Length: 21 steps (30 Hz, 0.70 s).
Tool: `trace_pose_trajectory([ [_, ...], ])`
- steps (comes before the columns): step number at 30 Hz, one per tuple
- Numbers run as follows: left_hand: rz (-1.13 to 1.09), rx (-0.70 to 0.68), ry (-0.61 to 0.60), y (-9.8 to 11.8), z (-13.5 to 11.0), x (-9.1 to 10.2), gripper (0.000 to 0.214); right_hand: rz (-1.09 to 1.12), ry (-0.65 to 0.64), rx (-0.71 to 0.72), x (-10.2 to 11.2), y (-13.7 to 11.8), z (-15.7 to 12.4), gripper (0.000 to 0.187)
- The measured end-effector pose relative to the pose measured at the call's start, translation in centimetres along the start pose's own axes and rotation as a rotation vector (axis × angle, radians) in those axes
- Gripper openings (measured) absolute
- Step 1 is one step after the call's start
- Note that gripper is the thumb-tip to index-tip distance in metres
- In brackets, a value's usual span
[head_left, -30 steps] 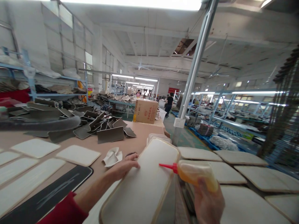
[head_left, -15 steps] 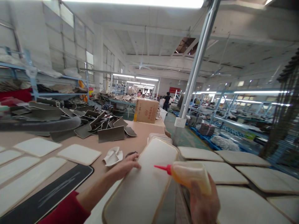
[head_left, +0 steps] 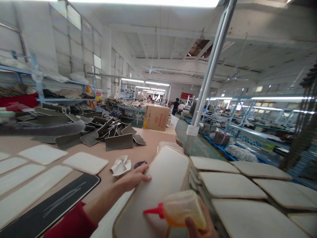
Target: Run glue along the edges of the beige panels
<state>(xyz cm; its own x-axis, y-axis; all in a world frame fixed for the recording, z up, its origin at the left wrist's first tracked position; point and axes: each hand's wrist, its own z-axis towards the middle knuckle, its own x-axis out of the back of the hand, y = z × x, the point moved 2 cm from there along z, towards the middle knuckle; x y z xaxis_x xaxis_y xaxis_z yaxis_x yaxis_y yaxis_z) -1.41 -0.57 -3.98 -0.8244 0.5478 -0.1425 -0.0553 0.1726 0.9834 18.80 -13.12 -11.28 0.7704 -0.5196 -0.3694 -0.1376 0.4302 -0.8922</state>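
Note:
My left hand (head_left: 135, 178) rests on the left edge of a long white panel (head_left: 160, 178) with a tan glued rim, fingers curled over the edge and steadying it. My right hand (head_left: 198, 228) grips a clear squeeze bottle of amber glue (head_left: 182, 209). The bottle's red nozzle (head_left: 152, 211) points left over the lower part of the panel. The panel lies tilted on a stack at the table's right edge. My left arm wears a red sleeve (head_left: 71, 223).
More white panels (head_left: 230, 185) lie stacked at the right and spread flat on the table (head_left: 84, 162) at the left. A crumpled white rag (head_left: 120, 165), a heap of grey pieces (head_left: 99, 130), a cardboard box (head_left: 156, 118) and a steel column (head_left: 210, 66) stand beyond. People walk far down the aisle.
My right hand has brought the glue bottle down and to the left, so its nozzle now sits over the panel's lower part. My left hand stays on the panel's edge.

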Motion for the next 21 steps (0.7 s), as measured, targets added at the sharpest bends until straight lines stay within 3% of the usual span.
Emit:
trace_pose_trajectory([
  [4, -0.01, 0.027, -0.073, 0.2, -0.2, -0.8, 0.052, 0.109, 0.16, 0.069, -0.3, -3.3, 4.9, 0.076],
  [7, -0.005, 0.03, -0.094, 0.2, -0.1, -1.4, 0.054, 0.08, 0.197, 0.141, -0.5, -4.3, 7.0, 0.071],
  [9, -0.005, 0.032, -0.092, 0.1, 0.1, -1.3, 0.055, 0.057, 0.157, 0.117, -0.8, -3.4, 6.1, 0.073],
  [13, -0.004, 0.036, -0.075, -0.3, 0.5, -0.6, 0.058, 0.114, -0.039, -0.016, -1.5, -0.5, 1.2, 0.073],
  [15, -0.008, 0.039, -0.062, -0.4, 0.4, -0.3, 0.059, 0.154, -0.052, -0.075, -1.5, -0.4, 0.2, 0.075],
  [21, -0.039, 0.058, -0.1, 0.2, -0.3, -0.4, 0.061, 0.028, 0.164, 0.105, -0.3, -3.8, 5.4, 0.072],
])
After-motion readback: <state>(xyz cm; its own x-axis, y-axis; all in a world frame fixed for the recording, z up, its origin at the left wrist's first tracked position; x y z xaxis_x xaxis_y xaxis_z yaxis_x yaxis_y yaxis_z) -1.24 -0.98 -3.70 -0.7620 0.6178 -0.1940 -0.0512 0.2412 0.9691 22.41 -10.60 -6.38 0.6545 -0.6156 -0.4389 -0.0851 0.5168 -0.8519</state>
